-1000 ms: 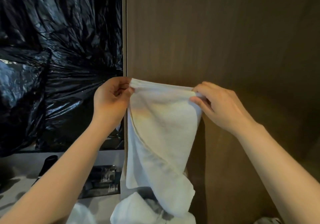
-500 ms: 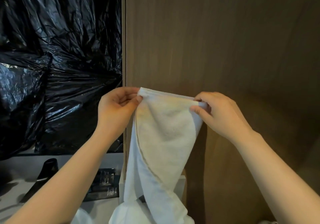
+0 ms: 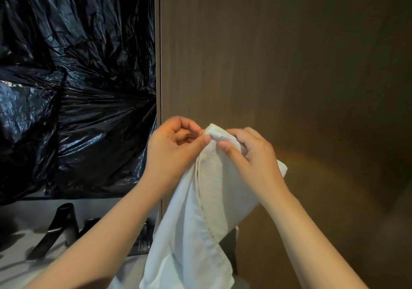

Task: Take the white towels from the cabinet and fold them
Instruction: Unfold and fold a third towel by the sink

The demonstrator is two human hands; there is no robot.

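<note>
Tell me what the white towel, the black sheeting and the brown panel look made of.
White towel: likely cotton terry, matte; nubby pile, stitched hem.
Black sheeting: thin plastic film, glossy; creases, glints.
Brown panel: wood veneer or laminate, matte; faint vertical grain.

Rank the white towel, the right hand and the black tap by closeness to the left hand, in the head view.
1. white towel: pinched at its top edge by the left hand.
2. right hand: just to the right, pinching the same edge.
3. black tap: lower left, well apart.
</note>
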